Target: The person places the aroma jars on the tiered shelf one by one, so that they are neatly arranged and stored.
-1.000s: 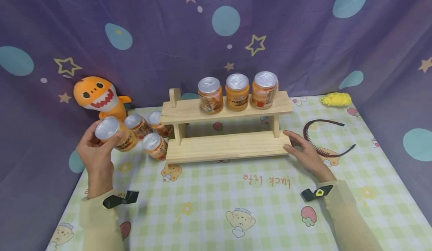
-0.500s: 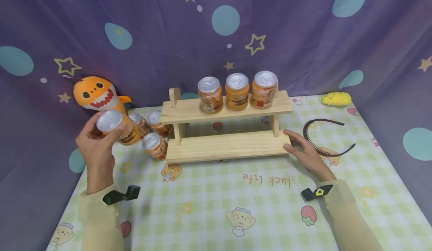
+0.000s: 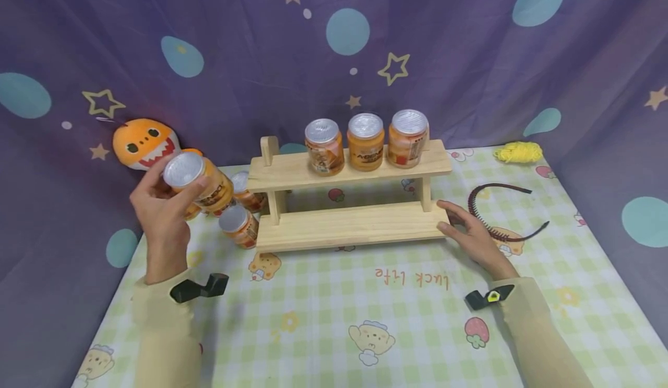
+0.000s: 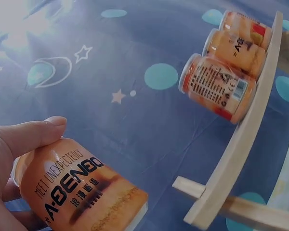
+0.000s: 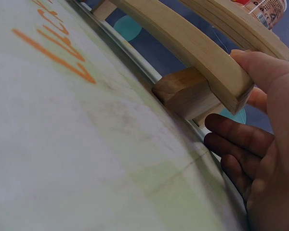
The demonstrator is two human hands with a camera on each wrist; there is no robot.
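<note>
My left hand (image 3: 162, 220) grips an orange-labelled jar (image 3: 209, 194) with a silver lid, tilted and raised over the table's left side. In the left wrist view the thumb lies across the jar (image 4: 77, 192) near one end. Just beyond it stand more such jars, a front one (image 3: 239, 225) and a back one (image 3: 247, 191), partly hidden. Three matching jars (image 3: 366, 144) line the upper board of a two-tier wooden shelf (image 3: 355, 225), whose lower board is bare. My right hand (image 3: 475, 240) pinches the lower board's right end, thumb on top.
An orange plush shark (image 3: 146, 141) leans at the back left, partly behind the left hand. Right of the shelf lie a dark toothed headband (image 3: 475, 205) and a yellow yarn bundle (image 3: 519, 152). A purple curtain (image 3: 235, 104) hangs behind the checked tablecloth (image 3: 323, 312).
The left hand has carried its jar up and to the right, so it now covers one of the standing jars. My right hand and the shelf have stayed put.
</note>
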